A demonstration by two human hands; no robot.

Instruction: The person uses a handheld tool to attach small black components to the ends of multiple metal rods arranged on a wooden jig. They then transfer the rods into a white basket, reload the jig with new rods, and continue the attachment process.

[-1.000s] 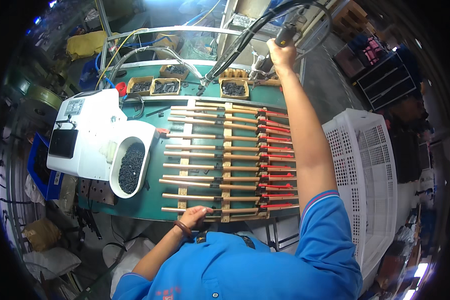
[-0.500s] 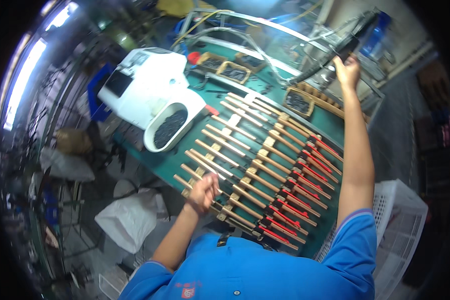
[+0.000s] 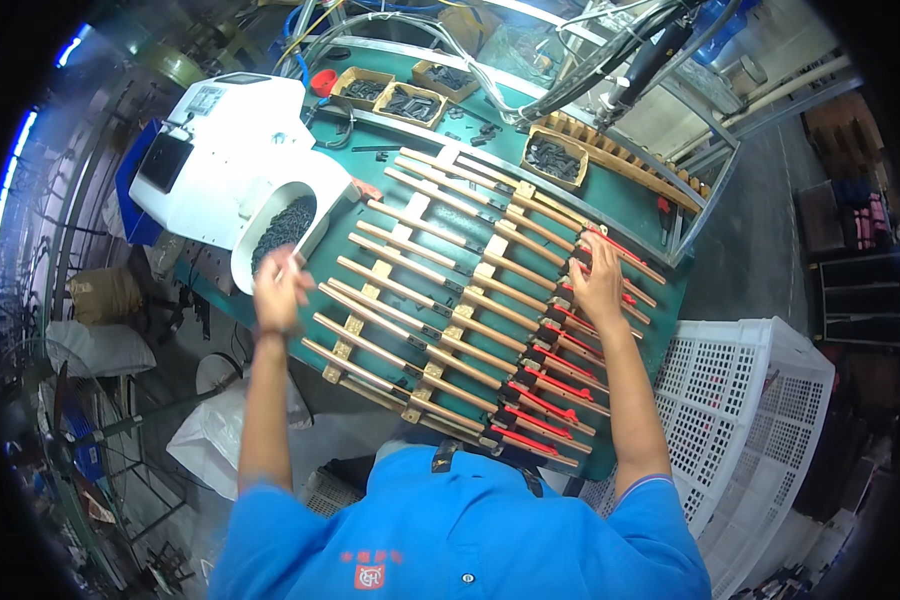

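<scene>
Long copper-coloured rods lie in rows across wooden notched supports on the green table. Black joints sit along them, and several carry black fittings with red strips toward their right ends. My right hand is at the far end of that red-and-black row, its fingers bent around a black fitting there. At the lip of the white machine's oval tray, which holds small dark pieces, my left hand is smeared by motion. Whether it holds anything does not show.
The white machine stands at the table's left. Small boxes of black parts sit at the back, another box nearer. A black powered driver hangs upper right, among cables. White plastic crates stand to the right.
My right hand has left the hanging black driver and come down to the far red-and-black fittings. My left hand has moved from the rods' left ends up to the machine's tray.
</scene>
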